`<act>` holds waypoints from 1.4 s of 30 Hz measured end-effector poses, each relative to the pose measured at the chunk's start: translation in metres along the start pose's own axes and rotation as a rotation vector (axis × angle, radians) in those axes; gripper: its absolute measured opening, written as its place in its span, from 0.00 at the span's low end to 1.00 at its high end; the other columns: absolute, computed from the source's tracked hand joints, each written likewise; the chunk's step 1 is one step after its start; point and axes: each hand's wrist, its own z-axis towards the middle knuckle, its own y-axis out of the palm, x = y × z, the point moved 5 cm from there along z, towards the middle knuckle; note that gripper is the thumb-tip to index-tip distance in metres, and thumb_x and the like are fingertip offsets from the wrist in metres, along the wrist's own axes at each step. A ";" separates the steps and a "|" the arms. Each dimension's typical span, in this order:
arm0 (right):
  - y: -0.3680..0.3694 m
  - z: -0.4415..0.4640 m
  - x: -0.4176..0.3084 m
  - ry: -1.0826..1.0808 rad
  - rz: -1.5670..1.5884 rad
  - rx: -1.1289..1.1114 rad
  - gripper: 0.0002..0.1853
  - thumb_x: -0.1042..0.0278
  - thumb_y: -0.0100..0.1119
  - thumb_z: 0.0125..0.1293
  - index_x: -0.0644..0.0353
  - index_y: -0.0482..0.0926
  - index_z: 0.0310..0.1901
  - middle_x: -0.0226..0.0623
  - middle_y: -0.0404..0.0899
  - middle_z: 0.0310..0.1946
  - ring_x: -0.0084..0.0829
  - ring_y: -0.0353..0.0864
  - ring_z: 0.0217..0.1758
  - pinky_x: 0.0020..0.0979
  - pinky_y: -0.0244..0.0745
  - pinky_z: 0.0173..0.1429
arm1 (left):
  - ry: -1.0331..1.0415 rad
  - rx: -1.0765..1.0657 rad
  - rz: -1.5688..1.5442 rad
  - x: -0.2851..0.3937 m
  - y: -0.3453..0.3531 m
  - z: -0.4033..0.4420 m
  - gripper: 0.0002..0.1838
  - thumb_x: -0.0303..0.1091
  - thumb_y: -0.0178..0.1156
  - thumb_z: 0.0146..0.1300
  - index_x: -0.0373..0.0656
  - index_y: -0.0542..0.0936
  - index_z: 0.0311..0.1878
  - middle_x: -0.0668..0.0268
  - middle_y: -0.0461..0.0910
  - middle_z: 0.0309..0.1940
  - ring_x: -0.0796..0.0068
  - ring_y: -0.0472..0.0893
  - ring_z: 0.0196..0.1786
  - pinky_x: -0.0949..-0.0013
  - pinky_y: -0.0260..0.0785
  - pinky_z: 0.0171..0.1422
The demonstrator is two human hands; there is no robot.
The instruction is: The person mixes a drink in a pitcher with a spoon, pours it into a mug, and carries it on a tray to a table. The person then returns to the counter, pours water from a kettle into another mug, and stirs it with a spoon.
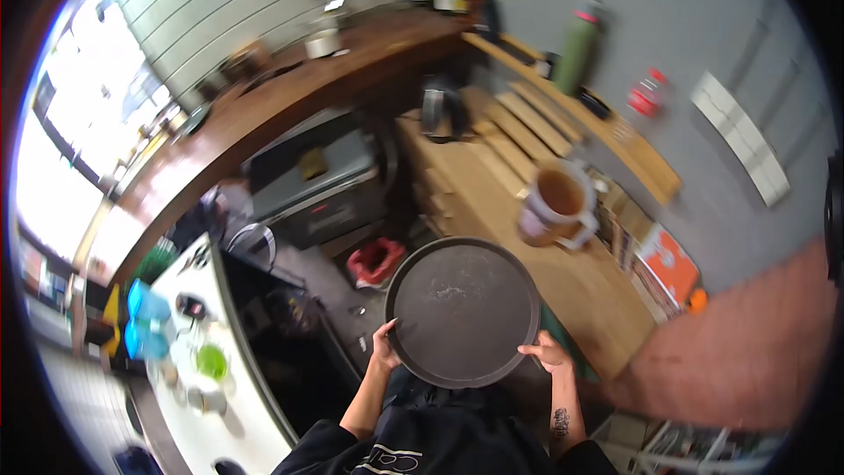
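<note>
A round dark brown serving tray [462,325] is held flat in front of my body, with pale scuff marks on its surface. My left hand [385,347] grips the rim at the lower left, thumb over the edge. At the lower right, my right hand [547,352] clasps the rim with the thumb on top and the fingers mostly hidden beneath. Nothing stands on the tray. Just beyond its right side, a jug of brown liquid [559,198] rests on the wooden counter [607,317].
On my left, a white counter [255,413] bears blue containers [148,321] and a green cup [211,361]. Ahead are a red-lined bin [375,261], a grey cooler box [312,176] and a kettle [441,110]. A narrow shelf [651,167] runs along the right wall.
</note>
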 end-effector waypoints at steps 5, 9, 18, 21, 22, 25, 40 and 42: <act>0.105 0.125 -0.045 0.181 -0.151 -0.113 0.24 0.76 0.71 0.59 0.69 0.76 0.57 0.33 0.83 0.47 0.25 0.81 0.51 0.29 0.76 0.55 | 0.369 -0.131 -0.176 0.075 -0.068 -0.083 0.20 0.42 0.57 0.63 0.37 0.86 0.48 0.52 0.88 0.47 0.52 0.88 0.46 0.50 0.82 0.56; 0.210 0.189 -0.066 0.202 -0.346 -0.462 0.19 0.75 0.72 0.61 0.66 0.78 0.52 0.30 0.82 0.42 0.20 0.80 0.40 0.23 0.74 0.43 | 0.867 -0.196 -0.351 0.096 -0.084 -0.171 0.22 0.43 0.56 0.62 0.35 0.86 0.49 0.49 0.87 0.48 0.51 0.88 0.48 0.51 0.82 0.57; 0.441 0.206 -0.050 0.424 -0.608 -1.276 0.21 0.76 0.71 0.63 0.69 0.80 0.57 0.31 0.86 0.48 0.19 0.83 0.48 0.25 0.78 0.52 | 1.440 0.661 -0.602 -0.048 -0.126 -0.328 0.30 0.49 0.58 0.57 0.34 0.82 0.55 0.51 0.86 0.50 0.52 0.86 0.49 0.53 0.81 0.56; 0.501 0.184 -0.047 0.452 -0.789 -1.490 0.21 0.72 0.71 0.64 0.65 0.80 0.58 0.28 0.84 0.46 0.19 0.78 0.46 0.25 0.73 0.50 | 1.602 0.659 -0.751 -0.119 -0.125 -0.322 0.29 0.47 0.60 0.53 0.35 0.82 0.54 0.52 0.86 0.49 0.53 0.86 0.48 0.55 0.81 0.55; 0.518 0.182 -0.039 0.440 -0.860 -1.529 0.21 0.71 0.71 0.64 0.65 0.80 0.58 0.29 0.84 0.47 0.20 0.79 0.46 0.26 0.74 0.51 | 1.653 0.591 -0.812 -0.136 -0.125 -0.316 0.29 0.46 0.61 0.52 0.36 0.83 0.53 0.52 0.86 0.48 0.53 0.86 0.48 0.54 0.81 0.55; 0.566 0.178 -0.007 0.464 -0.970 -1.682 0.21 0.72 0.71 0.64 0.66 0.80 0.58 0.30 0.85 0.47 0.22 0.80 0.49 0.27 0.74 0.54 | 1.721 0.803 -1.098 -0.181 -0.121 -0.292 0.28 0.45 0.61 0.50 0.38 0.81 0.52 0.54 0.84 0.46 0.53 0.83 0.49 0.51 0.78 0.57; 0.732 0.128 -0.022 -0.567 -1.348 -1.935 0.14 0.67 0.66 0.69 0.69 0.79 0.49 0.41 0.85 0.34 0.34 0.85 0.38 0.35 0.80 0.50 | 2.067 0.857 -1.453 -0.147 -0.081 -0.241 0.32 0.44 0.58 0.51 0.39 0.77 0.60 0.56 0.81 0.53 0.50 0.80 0.52 0.52 0.77 0.60; 0.760 0.112 -0.031 -0.584 -0.863 -1.787 0.13 0.72 0.67 0.66 0.68 0.78 0.49 0.43 0.83 0.35 0.38 0.85 0.37 0.36 0.81 0.48 | 2.221 0.868 -1.395 -0.135 -0.070 -0.243 0.33 0.45 0.57 0.53 0.37 0.76 0.62 0.53 0.80 0.57 0.48 0.81 0.56 0.50 0.76 0.64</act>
